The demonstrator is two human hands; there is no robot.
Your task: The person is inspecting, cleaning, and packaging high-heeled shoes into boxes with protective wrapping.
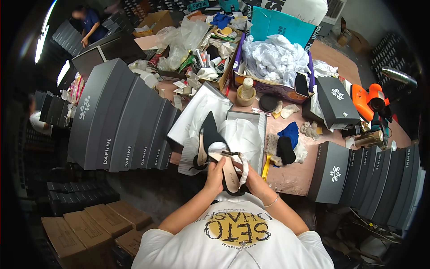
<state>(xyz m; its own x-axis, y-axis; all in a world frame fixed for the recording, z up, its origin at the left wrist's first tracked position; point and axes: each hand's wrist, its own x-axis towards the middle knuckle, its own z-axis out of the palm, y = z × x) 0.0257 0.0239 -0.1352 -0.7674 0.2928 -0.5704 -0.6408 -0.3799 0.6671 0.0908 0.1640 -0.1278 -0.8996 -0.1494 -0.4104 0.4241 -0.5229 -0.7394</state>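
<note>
My left hand (215, 174) is closed on the side of a black pointed-toe shoe (230, 178) with a beige insole, held over the table's near edge. My right hand (254, 181) grips the same shoe near its heel and strap, where white wrapping (244, 169) hangs. Another black pointed shoe (209, 132) lies just beyond my left hand, its toe pointing away from me; where the two overlap is partly hidden. Behind them is an open shoebox (262, 123) with white tissue paper (242, 134). Its lid-like grey half (179, 123), also lined with paper, sits to the left.
Stacked dark grey shoeboxes stand at left (107, 116) and right (331, 175). A brush with a yellow handle (266, 167), cloths (289, 139), a glue jar (246, 93) and an orange heat gun (369, 98) lie about. A purple box (273, 86) holds crumpled paper. Brown cartons (89, 228) sit lower left.
</note>
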